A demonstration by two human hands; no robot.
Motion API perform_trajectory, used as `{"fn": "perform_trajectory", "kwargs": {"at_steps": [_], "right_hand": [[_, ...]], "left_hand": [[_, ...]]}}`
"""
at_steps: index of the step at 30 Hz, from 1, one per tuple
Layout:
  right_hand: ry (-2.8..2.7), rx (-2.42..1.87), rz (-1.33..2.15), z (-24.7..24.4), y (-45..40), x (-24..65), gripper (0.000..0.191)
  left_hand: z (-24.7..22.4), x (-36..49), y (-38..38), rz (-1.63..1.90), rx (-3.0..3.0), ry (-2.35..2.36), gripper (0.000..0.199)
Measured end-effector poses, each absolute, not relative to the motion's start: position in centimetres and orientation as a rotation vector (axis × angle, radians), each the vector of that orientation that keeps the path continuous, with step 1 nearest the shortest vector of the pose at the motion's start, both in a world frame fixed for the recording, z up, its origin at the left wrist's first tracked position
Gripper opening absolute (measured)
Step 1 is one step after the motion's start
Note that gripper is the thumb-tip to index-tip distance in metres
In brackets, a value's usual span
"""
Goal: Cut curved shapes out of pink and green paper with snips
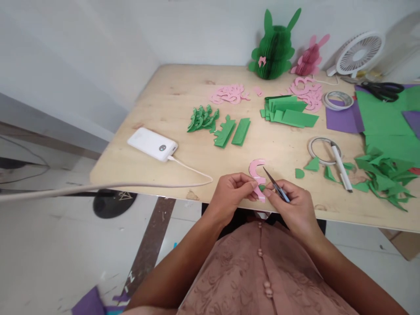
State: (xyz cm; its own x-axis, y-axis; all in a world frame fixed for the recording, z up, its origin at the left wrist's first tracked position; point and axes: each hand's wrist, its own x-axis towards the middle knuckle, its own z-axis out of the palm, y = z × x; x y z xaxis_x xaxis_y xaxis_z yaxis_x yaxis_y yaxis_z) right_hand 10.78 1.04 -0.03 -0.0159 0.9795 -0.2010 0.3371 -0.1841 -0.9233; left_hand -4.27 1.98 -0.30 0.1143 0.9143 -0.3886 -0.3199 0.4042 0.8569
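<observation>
Near the table's front edge, my left hand (234, 192) is closed on a curved pink paper cutout (256, 168) with shiny strips like tape on it. My right hand (293, 203) is closed around a slim pointed tool (278, 189), dark at the tip and pale blue at its wider end, tip pointing away from me. Its fingertips also touch a small green paper piece (261, 187) against the pink cutout; how firmly they grip it is hidden. Farther up lie a notched folded green strip (225, 133), a plain folded green strip (241, 131) and a pile of cut green pieces (201, 119).
Pink cutouts (229, 93), green strips (292, 111), tape rolls (337, 100), a white pen (341, 168), green scraps (387, 175) and black-handled scissors (383, 90) lie around. A green paper rabbit (274, 52), pink rabbit (310, 59) and fan (359, 54) stand behind. A cabled power bank (152, 144) lies left.
</observation>
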Motion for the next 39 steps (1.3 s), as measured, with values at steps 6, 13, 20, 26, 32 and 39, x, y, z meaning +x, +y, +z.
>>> {"fn": "perform_trajectory", "kwargs": {"at_steps": [6,13,20,26,32,39], "right_hand": [[-1.341,-1.576,1.286,-0.3,1.2,10.9,0.013],[-1.269,-1.530,1.374,-0.9,1.1,10.9,0.011],[-1.177,-1.452,1.457,-1.1,1.1,10.7,0.015],[-1.039,-1.419,1.511,-1.2,1.1,10.3,0.019],[-0.893,-1.370,1.646,-1.6,1.1,10.3,0.022],[-0.835,-1.321,1.736,-1.3,1.2,10.2,0.026]], "left_hand": [[-0.7,-4.2,1.8,1.010,0.635,1.085,0.012],[-1.0,-4.2,1.7,1.008,0.620,1.072,0.012],[-1.2,-4.0,1.6,1.014,0.509,1.004,0.016],[-1.4,-4.0,1.3,0.993,0.431,0.948,0.018],[-1.7,-4.0,1.3,0.969,0.389,0.910,0.020],[-1.8,-4.1,1.2,0.952,0.336,0.835,0.021]]}}
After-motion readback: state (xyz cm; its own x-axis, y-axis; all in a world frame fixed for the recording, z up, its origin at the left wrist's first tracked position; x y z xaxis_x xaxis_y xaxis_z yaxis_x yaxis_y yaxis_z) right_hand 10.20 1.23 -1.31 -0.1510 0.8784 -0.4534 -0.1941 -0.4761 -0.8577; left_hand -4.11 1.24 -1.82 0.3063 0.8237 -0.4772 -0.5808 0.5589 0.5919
